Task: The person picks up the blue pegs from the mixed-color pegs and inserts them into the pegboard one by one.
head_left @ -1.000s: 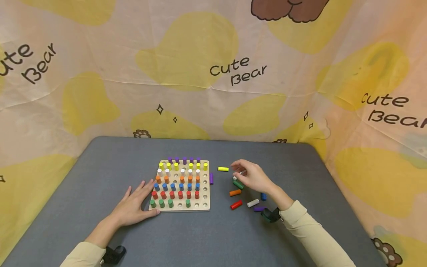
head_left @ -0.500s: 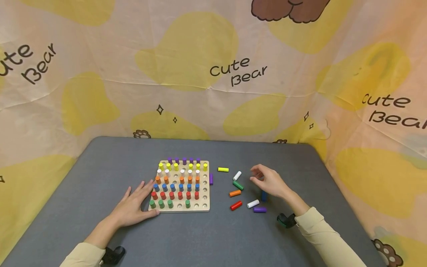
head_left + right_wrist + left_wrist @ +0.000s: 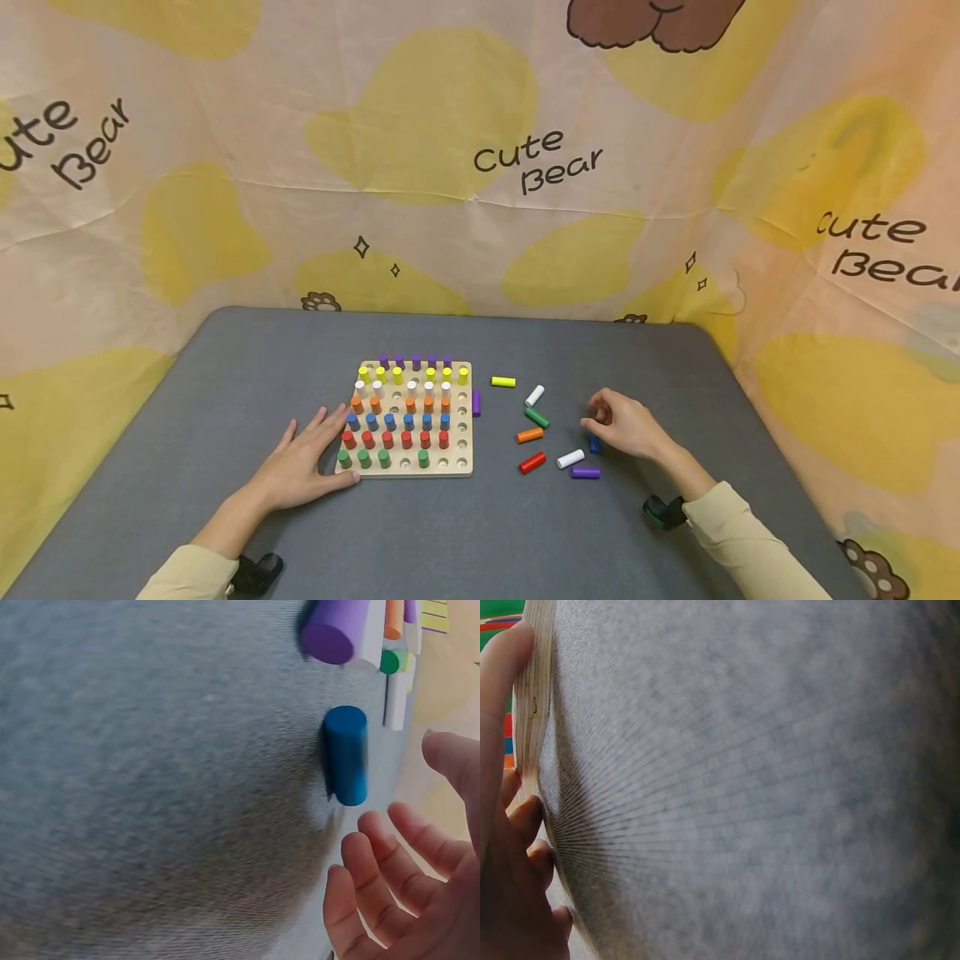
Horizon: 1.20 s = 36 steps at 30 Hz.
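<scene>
My left hand (image 3: pixel 300 462) lies spread at the left edge of a wooden pegboard (image 3: pixel 453 417), its fingertips and thumb touching the edge; the left wrist view shows the thumb (image 3: pixel 510 656) on the board's side. Upright pegs stand in coloured rows on the board, among some bare holes. To the right, my right hand (image 3: pixel 626 423) hovers over a blue peg (image 3: pixel 347 756) with its fingers loosely bent. The right wrist view shows thumb and fingers apart, nothing between them, close to that peg. In the head view the hand partly covers it.
Loose pegs lie between board and right hand: yellow (image 3: pixel 503 382), green (image 3: pixel 536 417), orange (image 3: pixel 529 435), red (image 3: pixel 532 463), two white ones (image 3: pixel 534 396) and a purple one (image 3: pixel 586 472). Another purple peg (image 3: pixel 476 404) lies against the board's right edge. A printed cloth (image 3: pixel 420 108) hangs behind the grey table.
My right hand has moved right and toward me, from the white and green pegs to the blue one. The white peg stays on the table. My left hand has not moved.
</scene>
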Available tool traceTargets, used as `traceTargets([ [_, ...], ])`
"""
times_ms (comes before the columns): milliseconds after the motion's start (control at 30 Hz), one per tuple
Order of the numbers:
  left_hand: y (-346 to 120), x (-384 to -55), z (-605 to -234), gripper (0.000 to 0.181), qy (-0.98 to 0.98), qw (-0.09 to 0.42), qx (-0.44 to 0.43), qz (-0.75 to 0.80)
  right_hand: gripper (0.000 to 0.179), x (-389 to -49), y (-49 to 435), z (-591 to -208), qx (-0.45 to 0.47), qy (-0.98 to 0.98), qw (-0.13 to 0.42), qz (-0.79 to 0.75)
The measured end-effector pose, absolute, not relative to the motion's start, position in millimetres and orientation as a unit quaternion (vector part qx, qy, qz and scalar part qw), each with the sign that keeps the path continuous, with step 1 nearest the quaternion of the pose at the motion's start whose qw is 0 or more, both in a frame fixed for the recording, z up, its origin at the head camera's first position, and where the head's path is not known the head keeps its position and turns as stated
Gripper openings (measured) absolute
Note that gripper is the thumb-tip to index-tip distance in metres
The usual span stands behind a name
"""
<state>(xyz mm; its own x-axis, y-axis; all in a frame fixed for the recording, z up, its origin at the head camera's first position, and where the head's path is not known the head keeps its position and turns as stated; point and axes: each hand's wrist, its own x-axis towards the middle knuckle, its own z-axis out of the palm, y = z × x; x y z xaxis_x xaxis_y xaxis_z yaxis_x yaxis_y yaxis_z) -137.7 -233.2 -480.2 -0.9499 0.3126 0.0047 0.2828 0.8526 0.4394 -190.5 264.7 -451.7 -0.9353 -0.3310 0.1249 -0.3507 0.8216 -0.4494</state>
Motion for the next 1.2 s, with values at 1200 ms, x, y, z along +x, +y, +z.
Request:
traceTargets([
  [1200, -234.0, -138.1, -480.9, 0.099, 0.962, 0.037, 0.153, 0.224, 0.033, -178.9, 268.6, -455.0, 0.239, -0.942, -0.022, 0.233],
])
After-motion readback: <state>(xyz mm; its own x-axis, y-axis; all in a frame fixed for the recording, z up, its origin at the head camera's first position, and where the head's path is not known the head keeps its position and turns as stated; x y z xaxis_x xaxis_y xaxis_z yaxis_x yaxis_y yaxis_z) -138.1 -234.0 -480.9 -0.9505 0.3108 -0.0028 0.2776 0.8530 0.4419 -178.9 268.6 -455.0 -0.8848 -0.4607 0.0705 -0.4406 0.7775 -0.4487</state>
